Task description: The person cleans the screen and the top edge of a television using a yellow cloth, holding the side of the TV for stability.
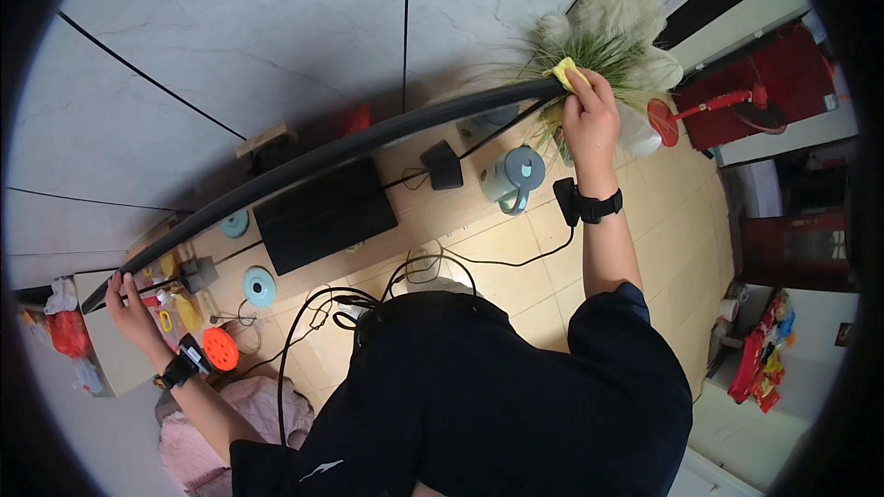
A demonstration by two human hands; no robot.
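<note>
A wide black flat-screen television (368,144), seen from above, stretches between my hands along its top edge. My right hand (591,120) is closed on a yellow cloth (567,73) at the television's right end, with the cloth pressed against the frame's corner. At the left end, my left hand (132,311) has its fingers bent over the frame's edge, gripping it. Part of its thumb side is hard to make out. Under the screen lies a large flat black panel-like thing (336,221) on the wooden cabinet (419,221).
A blue-grey kettle (513,179) and a round teal item (259,286) stand on the cabinet. Feathery dried grass (612,23) rises beside the right end. Black cables (293,350) hang near my body. An orange disc (220,349) and pink fabric (216,433) are at lower left.
</note>
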